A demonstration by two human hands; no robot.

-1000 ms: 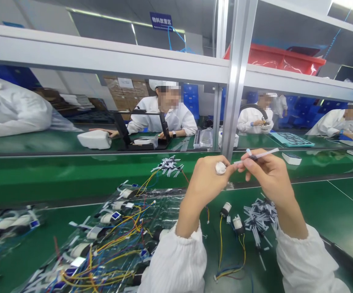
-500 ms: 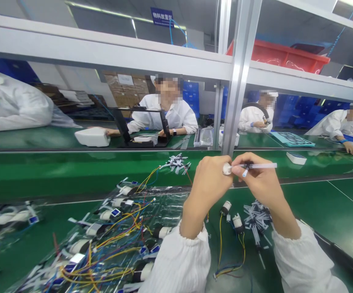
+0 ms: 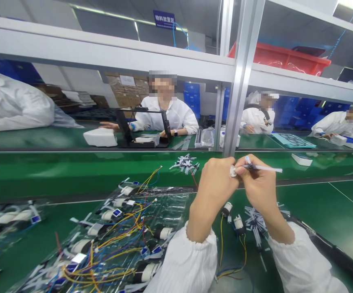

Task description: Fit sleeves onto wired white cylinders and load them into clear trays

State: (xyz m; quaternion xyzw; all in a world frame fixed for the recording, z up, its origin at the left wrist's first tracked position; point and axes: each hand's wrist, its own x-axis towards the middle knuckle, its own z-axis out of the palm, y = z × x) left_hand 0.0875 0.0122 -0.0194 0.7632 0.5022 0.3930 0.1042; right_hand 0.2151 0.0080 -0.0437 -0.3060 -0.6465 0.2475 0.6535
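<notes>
Over the green worktop (image 3: 317,209), left hand (image 3: 214,179) grip encloses white-ended mini pump (image 3: 233,171); right hand (image 3: 258,179) pinches translucent tubing (image 3: 268,168): probably light, flexible, best held near its end.

You hold 2 things: 1 white part (image 3: 233,171) in your left hand (image 3: 215,179) and 1 tube piece (image 3: 269,168) in your right hand (image 3: 259,181). Between your forearms lie 2 motors (image 3: 239,224); around you are 2 piles of tube pieces (image 3: 186,164). Your clear tray (image 3: 171,213) carries at least 6 motors, too tangled for an exact count. Facing you: at least 4 co-workers (image 3: 178,112), 1 red bin (image 3: 289,57), 1 blue sign (image 3: 163,19).
</notes>
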